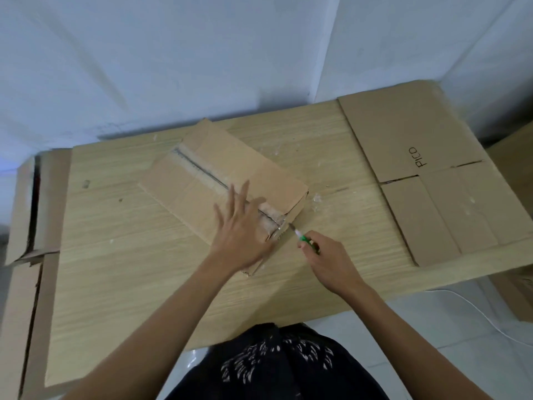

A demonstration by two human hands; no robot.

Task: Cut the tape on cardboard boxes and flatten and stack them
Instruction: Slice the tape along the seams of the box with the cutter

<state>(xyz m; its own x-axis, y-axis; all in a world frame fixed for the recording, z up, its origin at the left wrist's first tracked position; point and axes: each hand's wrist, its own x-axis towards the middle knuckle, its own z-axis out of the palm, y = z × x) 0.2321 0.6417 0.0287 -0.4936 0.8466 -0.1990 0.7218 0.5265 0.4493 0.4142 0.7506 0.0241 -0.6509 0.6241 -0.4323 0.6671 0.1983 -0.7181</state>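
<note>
Risk: my right hand [328, 264] grips the green-handled knife [306, 241] just beside my spread left hand [242, 235], flat on the brown cardboard box [202, 166]; a slip could cut me.

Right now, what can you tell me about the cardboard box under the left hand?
The box is brown corrugated cardboard, low and oblong, lying diagonally on the wooden table. Its top seam is slit, edged with ragged tape remnants. The left hand presses flat on its near end; the green-handled cutter in the right hand points at that end, contact unclear.
</note>
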